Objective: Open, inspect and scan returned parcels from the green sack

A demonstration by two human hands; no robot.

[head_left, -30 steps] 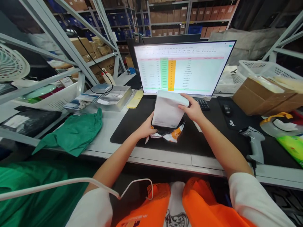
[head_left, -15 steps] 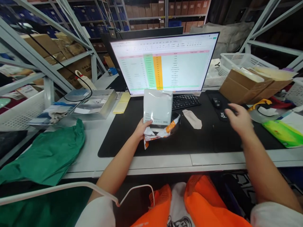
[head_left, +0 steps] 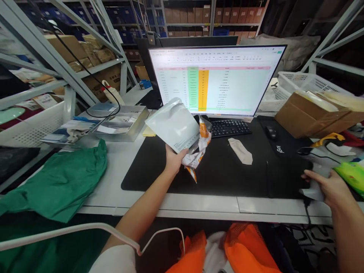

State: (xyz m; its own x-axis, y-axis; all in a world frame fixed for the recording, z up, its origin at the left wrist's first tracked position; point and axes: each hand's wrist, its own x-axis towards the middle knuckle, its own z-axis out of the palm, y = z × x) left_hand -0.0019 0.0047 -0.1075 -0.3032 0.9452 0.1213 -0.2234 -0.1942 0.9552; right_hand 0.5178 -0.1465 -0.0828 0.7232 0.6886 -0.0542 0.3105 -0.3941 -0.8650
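- 2 bare hands are well apart: the left hand [head_left: 174, 158] left of centre, the right hand [head_left: 335, 189] at the near right.
- The left hand is clamped on the near edge of a glossy white packet [head_left: 174, 123], thumb on its printed face; the other fingers are mostly hidden.
- The packet is tilted over the black desk mat [head_left: 216, 176], with a torn orange-and-white mailer bag [head_left: 199, 149] bunched at its right end.
- The right hand is wrapped around a grey barcode scanner [head_left: 315, 185], thumb across its body; how firm that hold is, I cannot tell.
- The packet could slip or swing, I judge, since 1 hand bears it by 1 edge and its film looks slick.
- The thumb or the crumpled mailer bag could cover the packet's small print.
- The scanner's black cable [head_left: 307, 212] hangs past the near desk edge and might snag if pulled.
- On the far side, the monitor [head_left: 227, 89] and keyboard [head_left: 231, 127] limit room for the packet.
- A pale beige strip [head_left: 240, 151] lies between the hands; the mouse [head_left: 271, 132] and a cardboard box [head_left: 303, 115] stand farther right.
- A green packet [head_left: 351, 174] crowds the right hand; green fabric [head_left: 62, 185] covers the left near edge.
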